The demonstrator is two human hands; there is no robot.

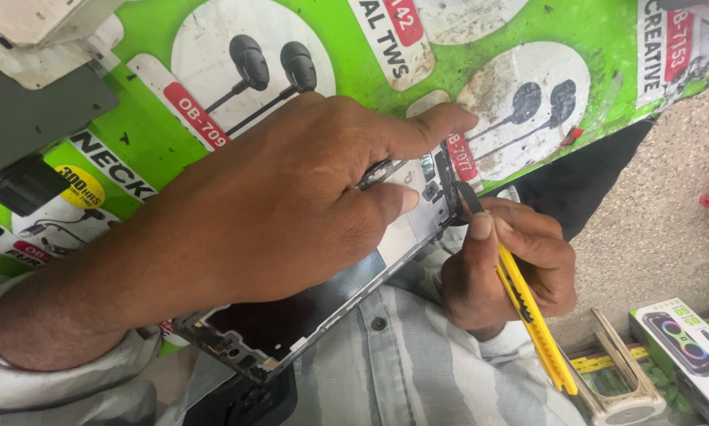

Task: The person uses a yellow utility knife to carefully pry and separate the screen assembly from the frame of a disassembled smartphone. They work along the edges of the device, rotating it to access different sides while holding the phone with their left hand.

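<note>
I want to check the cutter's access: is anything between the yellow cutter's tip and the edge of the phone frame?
Nothing visible. The cutter in the right hand meets the phone frame edge directly; the left hand lies on top, its fingers clear of that edge.

Opened phone frame point(307, 315) lies tilted, yellow utility knife point(528, 312) at its edge.

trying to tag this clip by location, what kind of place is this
Most likely a small phone repair stall or shop. The left hand presses down an opened phone frame, the right hand works a yellow utility knife at its edge, over a green earphone-advert mat, with a boxed speaker nearby.
</note>
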